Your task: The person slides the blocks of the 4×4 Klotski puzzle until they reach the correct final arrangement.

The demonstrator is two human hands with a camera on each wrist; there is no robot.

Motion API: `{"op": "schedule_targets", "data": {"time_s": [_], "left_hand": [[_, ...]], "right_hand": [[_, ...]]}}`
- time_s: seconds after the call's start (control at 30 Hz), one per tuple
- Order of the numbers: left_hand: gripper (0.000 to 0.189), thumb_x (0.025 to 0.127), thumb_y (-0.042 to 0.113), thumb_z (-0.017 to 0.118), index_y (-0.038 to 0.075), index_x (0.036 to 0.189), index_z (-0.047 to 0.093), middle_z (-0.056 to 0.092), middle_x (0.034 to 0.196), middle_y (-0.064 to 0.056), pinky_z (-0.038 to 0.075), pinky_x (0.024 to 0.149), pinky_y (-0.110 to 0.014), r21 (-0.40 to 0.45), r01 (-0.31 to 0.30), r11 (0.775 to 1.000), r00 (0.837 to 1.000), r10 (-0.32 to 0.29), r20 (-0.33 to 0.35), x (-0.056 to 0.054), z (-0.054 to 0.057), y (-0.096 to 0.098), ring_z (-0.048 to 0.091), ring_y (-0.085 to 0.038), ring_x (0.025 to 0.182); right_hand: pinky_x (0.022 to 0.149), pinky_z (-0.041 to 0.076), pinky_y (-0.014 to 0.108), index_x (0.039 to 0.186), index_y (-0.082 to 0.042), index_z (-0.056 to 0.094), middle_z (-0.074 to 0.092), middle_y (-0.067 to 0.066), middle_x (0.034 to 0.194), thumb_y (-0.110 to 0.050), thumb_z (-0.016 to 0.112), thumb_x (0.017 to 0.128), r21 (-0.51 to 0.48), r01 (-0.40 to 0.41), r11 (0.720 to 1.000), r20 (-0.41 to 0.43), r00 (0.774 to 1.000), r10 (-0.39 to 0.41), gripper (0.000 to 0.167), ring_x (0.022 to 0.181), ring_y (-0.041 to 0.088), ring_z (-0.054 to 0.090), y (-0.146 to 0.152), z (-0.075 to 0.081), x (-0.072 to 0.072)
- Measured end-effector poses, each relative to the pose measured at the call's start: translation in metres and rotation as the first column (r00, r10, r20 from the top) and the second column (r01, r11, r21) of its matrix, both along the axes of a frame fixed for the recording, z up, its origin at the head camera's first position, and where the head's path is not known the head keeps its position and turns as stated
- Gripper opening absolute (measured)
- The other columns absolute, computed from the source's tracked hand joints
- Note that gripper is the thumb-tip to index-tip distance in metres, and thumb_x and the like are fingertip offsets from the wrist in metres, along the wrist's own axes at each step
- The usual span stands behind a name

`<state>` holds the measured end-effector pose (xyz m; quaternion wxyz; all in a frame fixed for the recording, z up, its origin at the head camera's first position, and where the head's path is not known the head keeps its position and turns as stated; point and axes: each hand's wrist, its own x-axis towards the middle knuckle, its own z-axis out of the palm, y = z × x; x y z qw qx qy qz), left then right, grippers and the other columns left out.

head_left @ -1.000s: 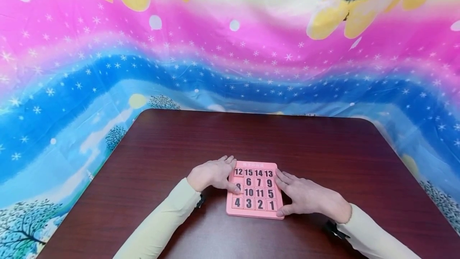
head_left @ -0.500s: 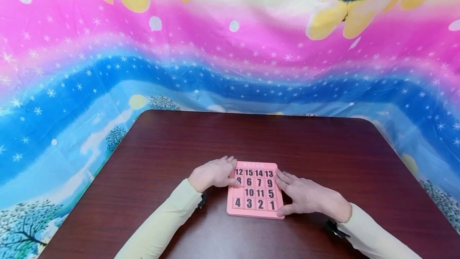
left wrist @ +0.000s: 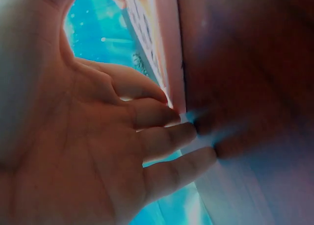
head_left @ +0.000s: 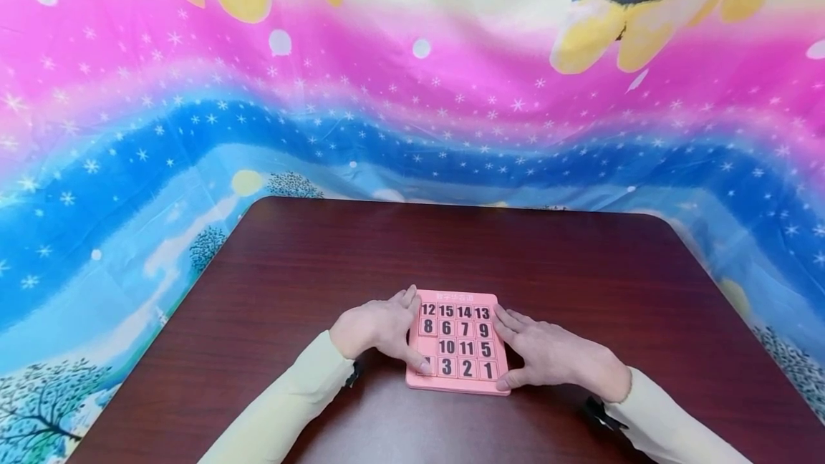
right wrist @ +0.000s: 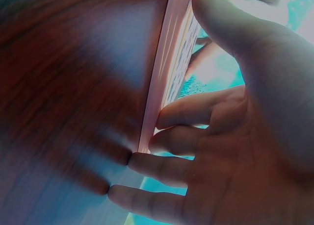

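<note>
A pink number slide puzzle lies flat on the table in the head view, numbered tiles in its frame. A gap shows in the left column, below the 8 tile. My left hand is at the puzzle's left side, thumb over the near-left tile and mostly covering its number; the other fingers reach along the far left edge. At the right side rests my right hand, thumb at the near corner and fingers against the edge. Both wrist views show fairly straight fingers beside the pink frame's side.
A dark red-brown wooden table with rounded far corners lies under the puzzle. Behind it hangs a colourful cloth with snowflakes and cartoon figures. Both forearms wear pale sleeves, with black straps at the wrists.
The 8 tile has slid away from me by one place, below the 12, leaving the gap beneath. My left thumb then moved nearer, onto the near-left tile. The right hand has stayed put.
</note>
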<state>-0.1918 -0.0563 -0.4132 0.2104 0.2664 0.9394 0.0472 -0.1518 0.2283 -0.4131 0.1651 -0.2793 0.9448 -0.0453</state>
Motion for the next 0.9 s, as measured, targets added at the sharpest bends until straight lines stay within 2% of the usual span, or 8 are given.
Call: {"op": "schedule_targets", "data": {"time_s": [0.17, 0.37, 0.7, 0.9], "left_hand": [[0.132, 0.062, 0.080, 0.071, 0.003, 0.156, 0.019, 0.011, 0.165, -0.014, 0.026, 0.119, -0.036, -0.056, 0.004, 0.998, 0.999, -0.006, -0.034, 0.0065, 0.0006, 0.0030, 0.017, -0.024, 0.152], [0.130, 0.064, 0.079, 0.071, 0.001, 0.155, 0.021, 0.013, 0.164, -0.015, 0.026, 0.119, -0.035, -0.092, 0.026, 0.995, 0.997, -0.032, -0.071, 0.0090, -0.0002, 0.0031, 0.019, -0.024, 0.152], [0.119, 0.070, 0.074, 0.071, 0.004, 0.155, 0.025, 0.016, 0.164, -0.013, 0.029, 0.118, -0.036, -0.079, 0.000, 0.997, 0.998, -0.006, -0.067, 0.0076, 0.0007, 0.0034, 0.022, -0.024, 0.151], [0.106, 0.079, 0.069, 0.066, 0.003, 0.153, 0.029, 0.020, 0.163, -0.014, 0.029, 0.118, -0.037, -0.057, -0.001, 0.998, 0.998, -0.003, -0.070, 0.0061, 0.0007, 0.0038, 0.026, -0.026, 0.150]], "right_hand": [[0.101, 0.042, 0.058, 0.150, 0.000, 0.035, 0.026, 0.021, 0.160, -0.063, 0.071, 0.077, -0.005, 0.002, 1.000, 0.006, 1.000, -0.002, 0.103, 0.145, 0.040, 0.031, 0.0003, 0.0007, 0.0008], [0.102, 0.043, 0.057, 0.150, 0.000, 0.035, 0.026, 0.021, 0.160, -0.064, 0.071, 0.077, -0.006, -0.003, 1.000, 0.000, 1.000, 0.003, 0.103, 0.145, 0.039, 0.031, -0.0001, 0.0006, 0.0004], [0.102, 0.042, 0.057, 0.150, 0.000, 0.036, 0.026, 0.021, 0.160, -0.064, 0.070, 0.078, -0.008, -0.010, 1.000, -0.005, 1.000, 0.010, 0.103, 0.145, 0.039, 0.031, 0.0000, 0.0010, 0.0001], [0.103, 0.042, 0.057, 0.150, 0.000, 0.036, 0.026, 0.021, 0.160, -0.065, 0.070, 0.077, -0.007, -0.009, 1.000, -0.003, 1.000, 0.009, 0.103, 0.145, 0.040, 0.031, 0.0004, 0.0005, 0.0001]]}}
